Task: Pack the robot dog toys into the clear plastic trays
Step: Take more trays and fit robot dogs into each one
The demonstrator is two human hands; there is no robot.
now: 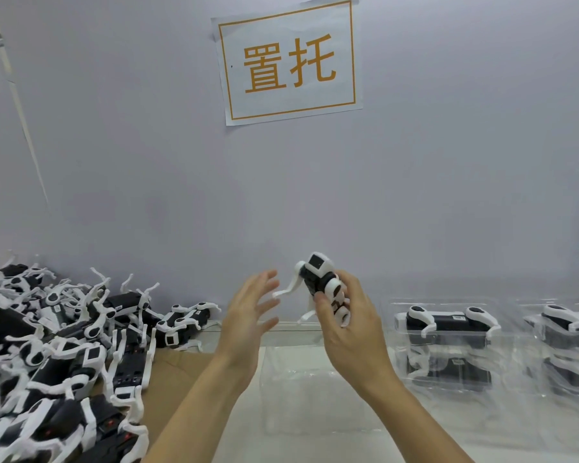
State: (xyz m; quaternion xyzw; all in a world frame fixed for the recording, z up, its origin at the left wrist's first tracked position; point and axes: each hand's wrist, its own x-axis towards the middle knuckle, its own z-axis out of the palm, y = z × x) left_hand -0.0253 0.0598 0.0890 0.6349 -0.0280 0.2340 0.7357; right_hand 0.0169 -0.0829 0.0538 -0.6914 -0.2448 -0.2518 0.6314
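A pale wall with a paper sign (290, 60) stands behind the tabletop (315, 439). The right hand (351, 325) holds one black-and-white robot dog toy (318, 282) in the air above an empty clear tray (315, 392); the left hand (251, 315) is spread, holding nothing. Probably next: fold its legs and lower it in.

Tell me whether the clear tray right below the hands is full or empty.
Empty. The clear plastic tray shows no toy inside; the robot dog toy is above it, gripped in the right hand.
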